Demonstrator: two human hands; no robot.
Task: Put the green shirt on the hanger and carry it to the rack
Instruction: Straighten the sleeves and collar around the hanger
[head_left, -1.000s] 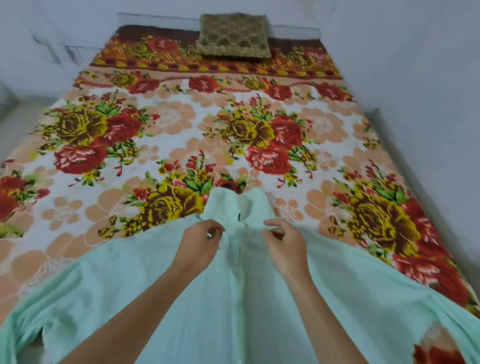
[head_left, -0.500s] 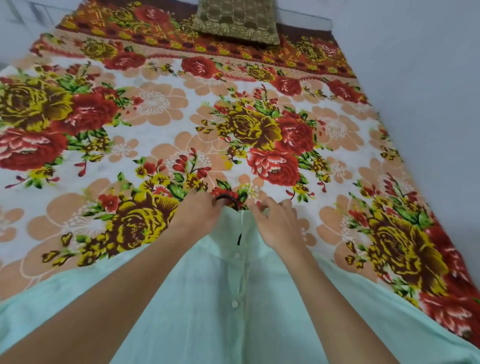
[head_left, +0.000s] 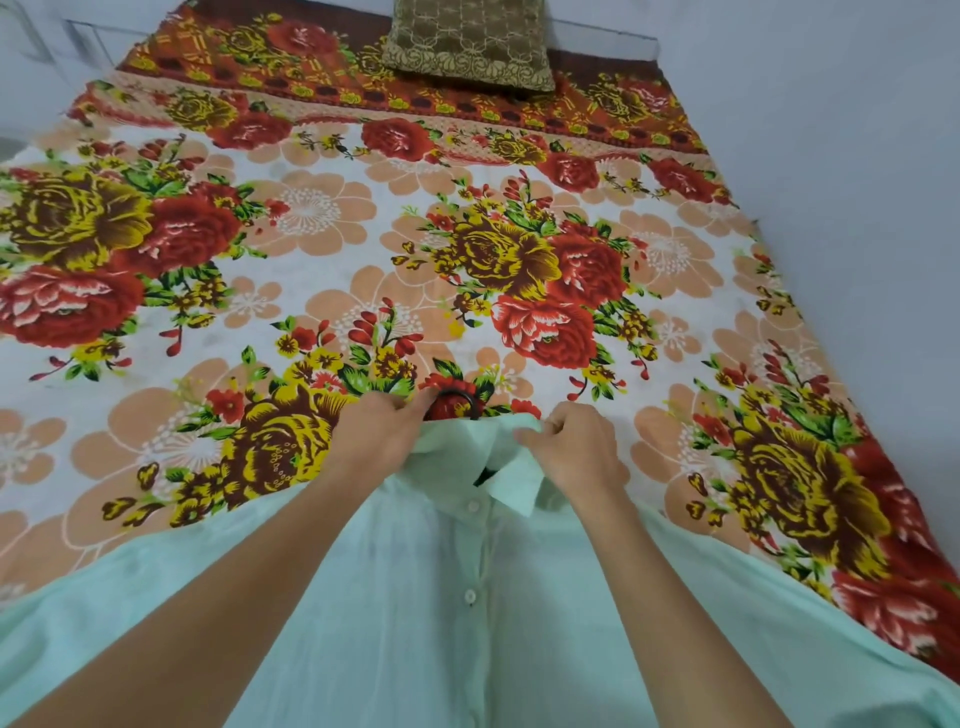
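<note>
- On the floral bedspread (head_left: 322, 218), green shirt (head_left: 415, 623) lies flat, buttoned, collar at 12 o'clock.
- Dark hanger hook (head_left: 464, 400) pokes out above the collar.
- Left hand (head_left: 382, 434): fingers reach the hook; grip unclear.
- Right hand (head_left: 576, 447): fingers pinch the collar's edge.
- Brown cushion (head_left: 470, 44) at far 12 o'clock.

Only the dark hook of your hanger (head_left: 464, 402) shows above the collar; the green shirt (head_left: 467, 623) hides the rest. The shirt's sleeves and hem run past the frame edges. Your left hand (head_left: 382, 434) covers the collar's left side.
</note>
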